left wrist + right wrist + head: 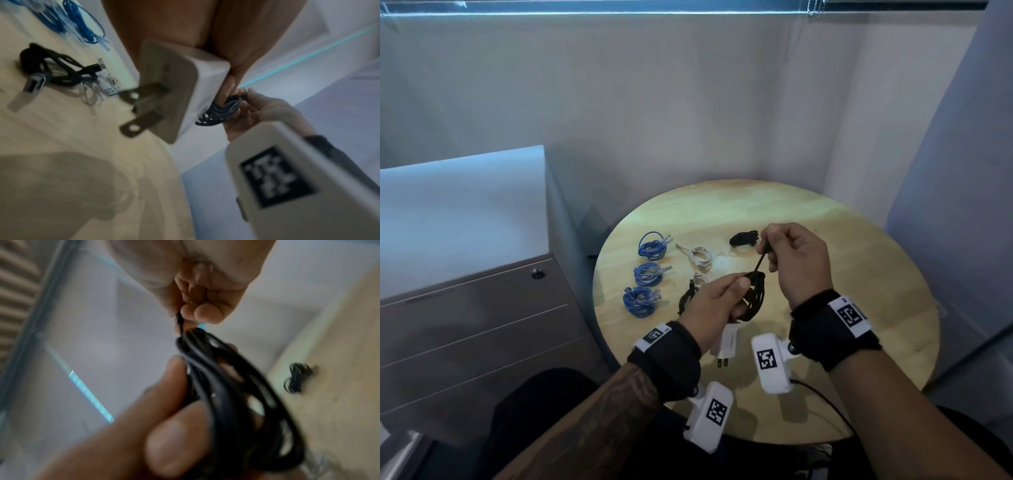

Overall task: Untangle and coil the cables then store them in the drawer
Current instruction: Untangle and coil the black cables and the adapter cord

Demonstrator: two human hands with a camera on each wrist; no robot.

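Two hands work one black charger cable above the round wooden counter [842, 274]: the left hand [717, 306] grips the coiled black loops [751, 296] with the white two-pronged plug adapter [727, 344] hanging below, and the right hand [796, 260] pinches the taut free end [759, 263]. Pulling too hard could spring the loops loose, and a slack grip could drop the adapter. Three blue coils [650, 245], white cables [700, 257] and two black bundles [743, 238] lie beyond. The grey cabinet's drawers [482, 329] look closed, and need a free hand to open.
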